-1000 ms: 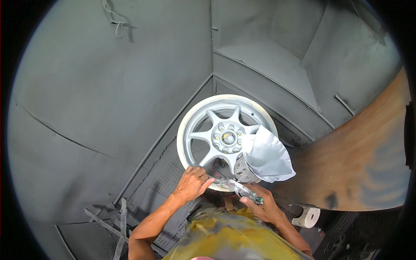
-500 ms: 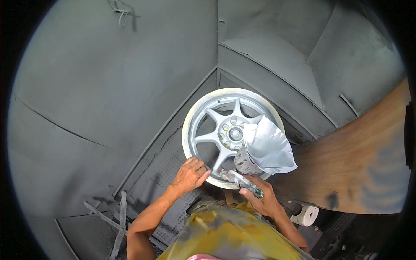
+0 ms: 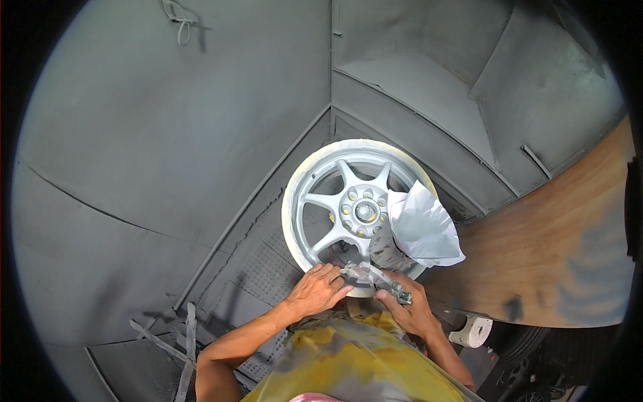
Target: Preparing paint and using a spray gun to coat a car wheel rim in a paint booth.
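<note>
A silver seven-spoke wheel [image 3: 321, 201] with a cream outer rim fills the middle. My left hand [image 3: 321, 291] curls its fingers over the rim at lower left, close to the nozzle. My right hand [image 3: 408, 305] grips a spray gun [image 3: 382, 281] below the wheel's right side. The gun's cup [image 3: 385, 248], wrapped in mottled material and topped by a crumpled white paper funnel [image 3: 422, 221], hides part of the wheel.
Grey metal booth walls [image 3: 167, 134] meet behind the wheel. A curved wooden panel [image 3: 549, 241] stands at right. Crossed grey bars [image 3: 191, 335] sit lower left; a white roll [image 3: 472, 331] and tyres [image 3: 526, 342] are lower right. A looped cord [image 3: 182, 27] hangs top left.
The wheel has turned anticlockwise. My left hand has moved down and right along the rim, toward the nozzle. The gun and funnel have shifted slightly up and right.
</note>
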Tool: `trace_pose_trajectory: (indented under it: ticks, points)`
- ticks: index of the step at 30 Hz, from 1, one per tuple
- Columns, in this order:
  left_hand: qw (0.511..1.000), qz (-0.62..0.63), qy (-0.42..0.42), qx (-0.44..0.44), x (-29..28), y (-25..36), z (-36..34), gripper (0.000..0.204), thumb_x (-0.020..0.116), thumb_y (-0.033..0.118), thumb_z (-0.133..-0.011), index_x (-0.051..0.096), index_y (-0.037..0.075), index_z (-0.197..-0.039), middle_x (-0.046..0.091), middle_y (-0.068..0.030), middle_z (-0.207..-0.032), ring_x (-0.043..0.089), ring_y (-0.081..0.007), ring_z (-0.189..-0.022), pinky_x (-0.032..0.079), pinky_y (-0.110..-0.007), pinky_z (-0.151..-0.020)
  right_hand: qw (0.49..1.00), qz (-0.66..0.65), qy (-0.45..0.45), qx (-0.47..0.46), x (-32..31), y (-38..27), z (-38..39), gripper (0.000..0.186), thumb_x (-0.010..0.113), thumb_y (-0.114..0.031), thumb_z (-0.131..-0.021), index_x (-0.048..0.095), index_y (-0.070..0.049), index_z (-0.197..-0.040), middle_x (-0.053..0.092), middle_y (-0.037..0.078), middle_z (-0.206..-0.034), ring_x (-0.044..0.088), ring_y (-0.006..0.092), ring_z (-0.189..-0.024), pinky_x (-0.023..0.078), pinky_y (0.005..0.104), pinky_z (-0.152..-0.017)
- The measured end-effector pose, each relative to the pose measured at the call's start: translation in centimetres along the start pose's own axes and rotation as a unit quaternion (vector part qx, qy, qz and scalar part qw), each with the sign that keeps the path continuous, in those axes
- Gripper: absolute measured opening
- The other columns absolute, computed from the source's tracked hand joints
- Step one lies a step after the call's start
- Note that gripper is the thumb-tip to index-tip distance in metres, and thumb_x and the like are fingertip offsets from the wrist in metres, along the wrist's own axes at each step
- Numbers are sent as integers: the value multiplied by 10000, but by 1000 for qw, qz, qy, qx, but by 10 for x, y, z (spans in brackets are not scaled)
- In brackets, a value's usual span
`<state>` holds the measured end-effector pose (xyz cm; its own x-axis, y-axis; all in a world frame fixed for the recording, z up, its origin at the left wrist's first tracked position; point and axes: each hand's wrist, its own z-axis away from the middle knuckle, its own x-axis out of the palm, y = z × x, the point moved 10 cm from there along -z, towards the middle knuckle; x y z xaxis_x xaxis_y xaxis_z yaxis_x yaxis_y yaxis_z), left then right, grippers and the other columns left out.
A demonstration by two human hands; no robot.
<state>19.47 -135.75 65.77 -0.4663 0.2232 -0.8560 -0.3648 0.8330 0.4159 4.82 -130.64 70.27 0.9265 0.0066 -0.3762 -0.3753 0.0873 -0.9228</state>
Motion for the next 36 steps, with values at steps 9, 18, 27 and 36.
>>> trace_pose_trajectory:
  ticks: [9,18,27,36]
  points:
    - [999,-35,-22,8,-20,-32,8,300,692,248,-904,678,-14,-760,593,-101,-870,579,-262,-819,494,-384,-769,998,49,36,-21,-10,-6,3,418,698,-198,-921,615,19,-1269,667,250,-1117,660,339,-1032,490,388,-925]
    - [1000,18,-18,-7,-3,-6,4,299,683,239,-905,673,-42,-800,586,-147,-903,580,-301,-871,502,-411,-786,998,3,46,43,-10,11,11,424,692,-206,-927,609,21,-1276,670,237,-1130,653,327,-1049,480,383,-944]
    - [999,-16,-25,-36,-14,-29,1,303,674,231,-909,702,-46,-792,614,-137,-861,596,-287,-855,513,-397,-782,996,38,83,22,-36,2,-9,376,680,-193,-945,615,42,-1231,694,184,-1013,666,235,-905,510,344,-841]
    - [992,-2,120,-46,-66,-43,-42,209,710,182,-884,679,-23,-909,603,-144,-955,609,-322,-891,512,-436,-793,980,44,189,49,-70,-3,-67,343,617,-285,-999,634,33,-1126,611,78,-746,542,126,-670,469,297,-631]
